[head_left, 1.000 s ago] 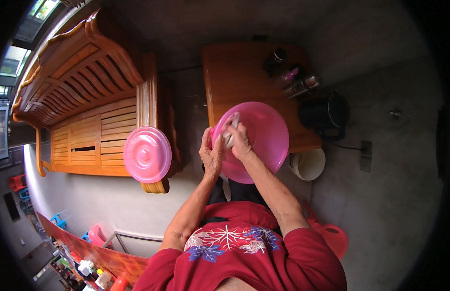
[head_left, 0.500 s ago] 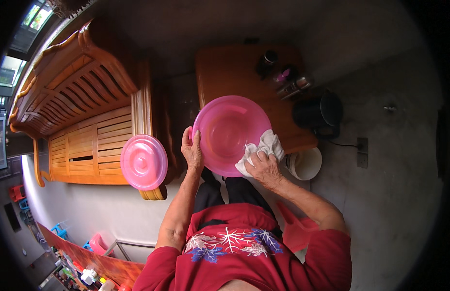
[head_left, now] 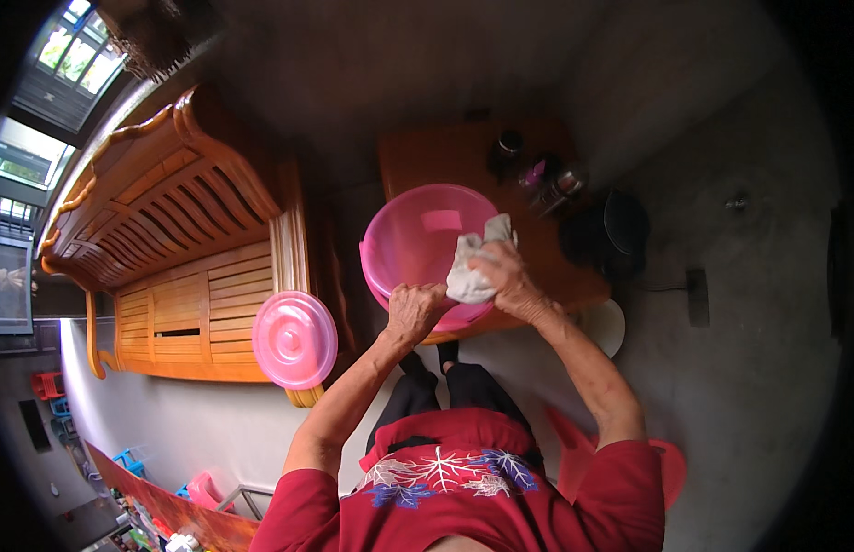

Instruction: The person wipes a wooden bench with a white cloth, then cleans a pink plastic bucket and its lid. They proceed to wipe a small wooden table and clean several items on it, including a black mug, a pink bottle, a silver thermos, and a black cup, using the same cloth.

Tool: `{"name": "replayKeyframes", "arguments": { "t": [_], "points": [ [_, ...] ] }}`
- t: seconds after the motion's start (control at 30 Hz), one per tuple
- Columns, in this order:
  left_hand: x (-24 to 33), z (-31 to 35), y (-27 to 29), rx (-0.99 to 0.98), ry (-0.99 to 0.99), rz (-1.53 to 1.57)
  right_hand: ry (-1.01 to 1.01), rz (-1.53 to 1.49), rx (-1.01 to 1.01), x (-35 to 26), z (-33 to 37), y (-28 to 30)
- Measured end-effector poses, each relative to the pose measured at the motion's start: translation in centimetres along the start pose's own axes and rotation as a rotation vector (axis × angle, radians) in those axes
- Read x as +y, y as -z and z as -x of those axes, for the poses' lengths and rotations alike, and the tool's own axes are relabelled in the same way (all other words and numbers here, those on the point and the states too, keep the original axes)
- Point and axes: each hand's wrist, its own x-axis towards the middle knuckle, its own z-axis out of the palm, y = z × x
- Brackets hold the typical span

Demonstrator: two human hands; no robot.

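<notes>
A translucent pink plastic bucket [head_left: 399,235] stands in front of me at the near side of the wooden table [head_left: 427,152], its open mouth facing me. My left hand [head_left: 416,313] is closed on the near rim of the bucket. In my right hand [head_left: 508,281] is a bunched white cloth [head_left: 473,267], held over the right part of the bucket's mouth close to my left hand. Folds of the cloth hide some of the rim. Off to the left, a round pink lid [head_left: 294,340] with a center knob rests on the bench's armrest.
A slatted wooden bench [head_left: 192,285] fills the left side. Toward the table's back right stand a dark jar [head_left: 508,145], a metallic flask [head_left: 567,184] and a black kettle [head_left: 620,230]. A whitish pail [head_left: 606,329] is beside the table; a red stool [head_left: 662,465] stands behind my right arm.
My left hand has gone from the bucket's left side to its near rim. The right hand has lifted the cloth off the right rim and brought it left. The bucket has turned and tilted.
</notes>
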Motion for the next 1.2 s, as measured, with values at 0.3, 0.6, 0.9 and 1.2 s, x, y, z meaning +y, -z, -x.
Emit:
{"name": "replayKeyframes", "arguments": {
  "t": [0.3, 0.6, 0.9, 1.2],
  "points": [
    [1.6, -0.9, 2.1, 0.169, 0.457, 0.952, -0.272, 0.262, 0.351, -2.2, -4.0, -3.2],
    [0.5, 1.7, 3.0, 0.533, 0.609, 1.223, -0.081, -0.166, 0.045, -12.1, 2.8, -4.5],
    [1.6, 4.3, 7.1, 0.423, 0.591, 1.297, -0.506, -0.093, 0.228, -2.7, -1.8, 4.9],
    [0.5, 5.4, 4.7, 0.442, 0.376, 1.608, -0.067, -0.108, 0.112, -13.7, -0.2, -1.6]
  ]
}}
